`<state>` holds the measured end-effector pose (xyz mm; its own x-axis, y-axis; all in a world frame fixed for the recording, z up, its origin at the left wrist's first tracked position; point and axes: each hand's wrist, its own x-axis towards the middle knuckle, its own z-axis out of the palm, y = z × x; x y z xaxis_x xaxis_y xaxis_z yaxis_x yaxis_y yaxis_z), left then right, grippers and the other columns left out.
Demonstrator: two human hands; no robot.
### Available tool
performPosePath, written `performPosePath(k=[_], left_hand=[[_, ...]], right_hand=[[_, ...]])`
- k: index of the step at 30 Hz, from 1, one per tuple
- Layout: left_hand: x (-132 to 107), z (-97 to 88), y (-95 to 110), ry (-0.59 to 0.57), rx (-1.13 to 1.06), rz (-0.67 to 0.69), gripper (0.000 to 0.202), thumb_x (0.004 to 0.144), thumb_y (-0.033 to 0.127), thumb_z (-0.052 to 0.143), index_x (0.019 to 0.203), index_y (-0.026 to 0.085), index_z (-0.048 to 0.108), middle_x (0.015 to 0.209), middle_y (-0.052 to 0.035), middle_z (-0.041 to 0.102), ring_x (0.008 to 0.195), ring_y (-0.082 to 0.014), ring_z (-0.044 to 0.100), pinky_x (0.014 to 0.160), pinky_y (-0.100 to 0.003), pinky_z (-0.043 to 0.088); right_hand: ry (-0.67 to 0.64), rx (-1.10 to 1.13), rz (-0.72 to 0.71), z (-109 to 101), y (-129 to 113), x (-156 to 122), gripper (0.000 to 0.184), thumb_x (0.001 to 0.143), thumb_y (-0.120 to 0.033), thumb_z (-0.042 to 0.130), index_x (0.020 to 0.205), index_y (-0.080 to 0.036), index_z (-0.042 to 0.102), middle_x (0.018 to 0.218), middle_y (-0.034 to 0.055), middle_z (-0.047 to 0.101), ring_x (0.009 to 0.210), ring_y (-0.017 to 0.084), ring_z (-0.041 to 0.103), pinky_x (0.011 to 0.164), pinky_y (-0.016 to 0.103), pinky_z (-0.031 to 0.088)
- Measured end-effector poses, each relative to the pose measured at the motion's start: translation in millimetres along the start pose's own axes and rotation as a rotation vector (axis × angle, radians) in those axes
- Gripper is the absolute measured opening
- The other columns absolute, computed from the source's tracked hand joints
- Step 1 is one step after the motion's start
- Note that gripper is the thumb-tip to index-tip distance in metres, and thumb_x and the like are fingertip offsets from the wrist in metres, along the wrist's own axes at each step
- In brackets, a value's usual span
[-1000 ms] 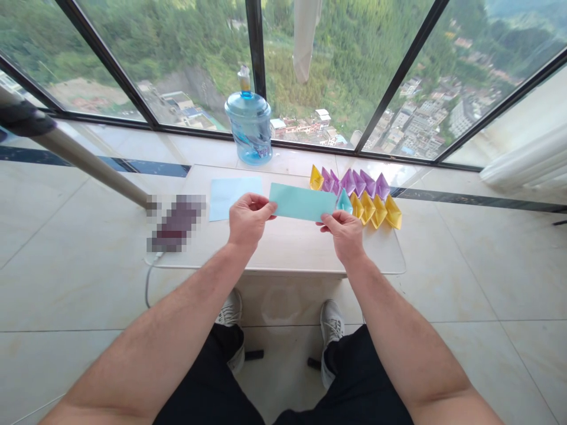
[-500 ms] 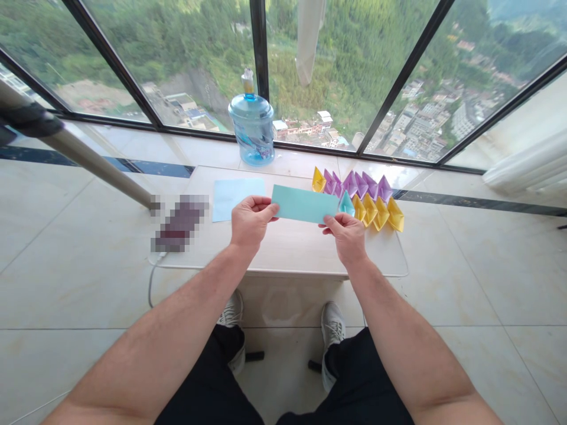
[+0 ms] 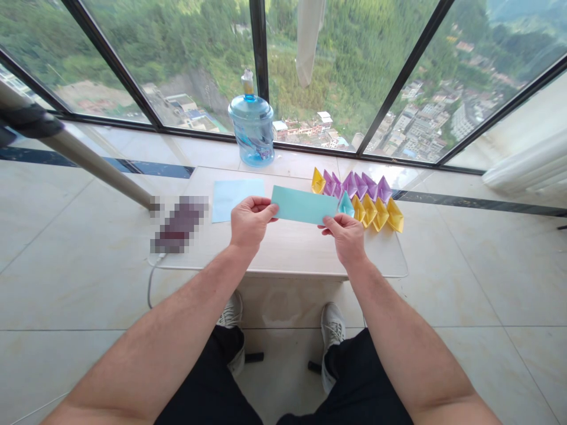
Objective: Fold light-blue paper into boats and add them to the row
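Observation:
A light teal strip of paper, longer than it is tall, is held up above the table between my two hands. My left hand pinches its left end between thumb and fingers. At the lower right corner, my right hand grips it the same way. Just behind my right hand stands a teal folded paper boat, in line with several yellow paper boats. Several purple paper boats and one yellow boat form a row behind them. Pale blue paper lies flat beyond my left hand, which partly covers it.
The low white table has a blurred-out dark object with a cable at its left. A large blue water bottle stands behind the table by the window. A slanting pole comes down at the left.

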<state>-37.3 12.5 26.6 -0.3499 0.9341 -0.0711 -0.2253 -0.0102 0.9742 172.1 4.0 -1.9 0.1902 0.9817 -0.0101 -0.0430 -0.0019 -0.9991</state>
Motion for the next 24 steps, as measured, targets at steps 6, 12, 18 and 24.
performPosePath(k=[6,12,18,24], left_hand=[[0.3,-0.4,0.0,-0.005,-0.032,-0.004,0.035,0.055,0.029,0.087,0.078,0.014,0.066,0.069,-0.0006,0.068,0.065,-0.014,0.064,0.06,-0.029,0.058],[0.7,-0.5,0.6,-0.002,-0.039,-0.005,0.034,0.055,0.028,0.087,0.077,0.013,0.066,0.068,-0.0005,0.068,0.065,-0.0139,0.064,0.059,-0.028,0.058],[0.6,-0.4,0.6,0.001,-0.038,0.002,0.034,0.055,0.028,0.087,0.077,0.013,0.066,0.067,-0.0002,0.068,0.064,-0.0138,0.064,0.058,-0.028,0.058],[0.1,0.0,1.2,0.003,-0.029,0.001,0.033,0.055,0.028,0.086,0.077,0.014,0.066,0.068,-0.0003,0.068,0.065,-0.0138,0.064,0.059,-0.028,0.058]], right_hand=[[-0.002,0.015,-0.001,0.1,1.0,0.7,0.028,0.071,-0.04,0.082,0.065,-0.019,0.064,0.059,-0.0023,0.066,0.062,0.016,0.069,0.058,0.026,0.051],[0.002,0.007,0.001,0.5,2.3,1.4,0.028,0.07,-0.041,0.082,0.065,-0.02,0.064,0.059,-0.0021,0.066,0.062,0.016,0.068,0.058,0.027,0.051],[0.0,-0.002,0.0,0.8,2.6,0.8,0.027,0.071,-0.04,0.081,0.066,-0.019,0.064,0.06,-0.0017,0.066,0.063,0.016,0.068,0.059,0.027,0.052],[0.003,-0.01,0.002,1.4,2.0,0.6,0.027,0.071,-0.04,0.08,0.064,-0.019,0.063,0.059,-0.0019,0.066,0.062,0.016,0.068,0.059,0.027,0.052]])
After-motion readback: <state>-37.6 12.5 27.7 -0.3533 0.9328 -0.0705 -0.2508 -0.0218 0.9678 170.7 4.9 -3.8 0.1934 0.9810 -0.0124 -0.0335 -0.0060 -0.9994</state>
